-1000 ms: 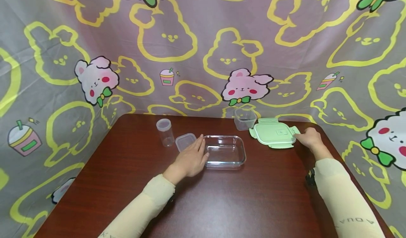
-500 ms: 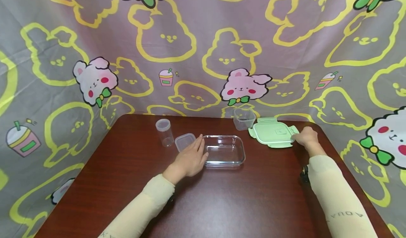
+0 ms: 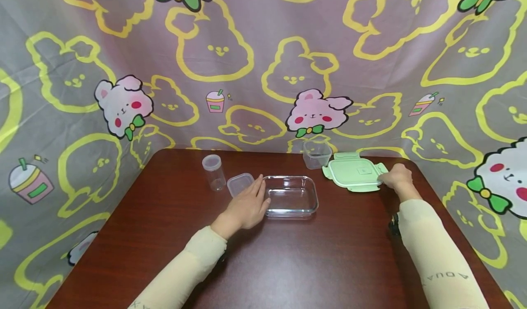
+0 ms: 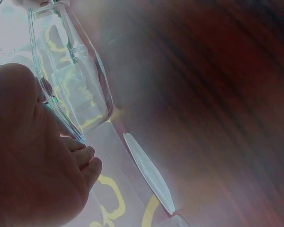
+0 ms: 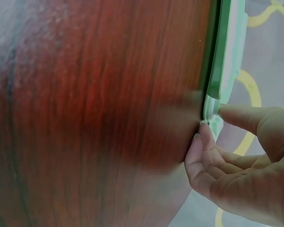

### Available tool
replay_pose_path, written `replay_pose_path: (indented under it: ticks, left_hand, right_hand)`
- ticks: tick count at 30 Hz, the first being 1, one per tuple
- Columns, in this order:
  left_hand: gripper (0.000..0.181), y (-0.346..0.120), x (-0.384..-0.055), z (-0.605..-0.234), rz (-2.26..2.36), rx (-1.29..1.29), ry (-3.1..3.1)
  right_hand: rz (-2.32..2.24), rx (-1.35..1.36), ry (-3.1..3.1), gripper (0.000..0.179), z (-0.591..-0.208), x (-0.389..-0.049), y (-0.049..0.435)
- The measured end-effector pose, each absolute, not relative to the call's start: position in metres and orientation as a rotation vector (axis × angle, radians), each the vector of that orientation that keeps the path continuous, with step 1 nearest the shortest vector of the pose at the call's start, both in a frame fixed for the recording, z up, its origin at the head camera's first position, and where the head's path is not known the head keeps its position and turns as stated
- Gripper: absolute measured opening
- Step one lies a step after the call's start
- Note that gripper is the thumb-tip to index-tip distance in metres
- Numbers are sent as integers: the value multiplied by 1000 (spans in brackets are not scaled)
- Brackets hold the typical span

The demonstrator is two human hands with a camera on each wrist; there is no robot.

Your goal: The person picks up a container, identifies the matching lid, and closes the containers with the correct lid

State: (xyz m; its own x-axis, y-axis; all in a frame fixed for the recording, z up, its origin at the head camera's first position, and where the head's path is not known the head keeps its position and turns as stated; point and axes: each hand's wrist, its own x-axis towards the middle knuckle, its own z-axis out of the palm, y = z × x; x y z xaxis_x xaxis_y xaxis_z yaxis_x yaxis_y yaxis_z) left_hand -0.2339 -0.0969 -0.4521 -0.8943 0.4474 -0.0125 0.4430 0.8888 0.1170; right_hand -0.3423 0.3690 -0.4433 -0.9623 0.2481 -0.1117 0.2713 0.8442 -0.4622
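Observation:
A rectangular clear glass food container [image 3: 293,195] stands without a lid near the middle of the table. My left hand [image 3: 246,206] rests at its left end, fingers stretched along the rim; the left wrist view shows the hand [image 4: 38,156] right beside the glass wall. To the right lies a light green snap-lock lid [image 3: 353,172], its side flaps spread outward. My right hand [image 3: 397,180] pinches the right edge of this lid. In the right wrist view the thumb is on top of the lid's edge [image 5: 212,109] and the fingertips are at its underside.
A small clear plastic tub [image 3: 317,155] stands behind the green lid. Left of the glass container are a small flat translucent lid [image 3: 239,181] and a clear lidded jar [image 3: 215,174]. A patterned cloth [image 3: 247,71] hangs around the dark wooden table [image 3: 288,263].
The right wrist and forearm have shifted slightly left, while the fingers stay at the green lid's edge. My left hand and the containers keep their places.

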Motion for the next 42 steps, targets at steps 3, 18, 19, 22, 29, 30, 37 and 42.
replay_pose_path:
  ticks: [3,18,19,22,29,30,37,42]
  left_hand:
    - [67,-97,-235,-452,171,711,3017]
    - [68,-97,-235,-453,177,697,3016]
    - [68,-97,-235,-453,179,695,3016]
    - [68,-97,-235,-452,187,691,3015]
    - [67,-97,-234,-454,195,705,3011]
    - [67,-97,-234,-454,191,707,3010]
    - [67,-97,-232,-452,198,708,3008]
    - [67,-97,-233,-452,202,710,3008]
  right_hand:
    - [-765,449,2976,44,-443,-342,368]
    - [-754,492,2988,69,-442,-342,369]
    - [-753,487,2989,68,-441,-342,370]
    - [-755,467,2992,57,-442,-343,371]
    - [-806,450,2949,32,-447,-342,375]
    - [-817,449,2941,32,-448,-342,375]
    - [-936,441,2859,35,-452,-344,378]
    - [-1036,407,2799,43,-454,-347,382]
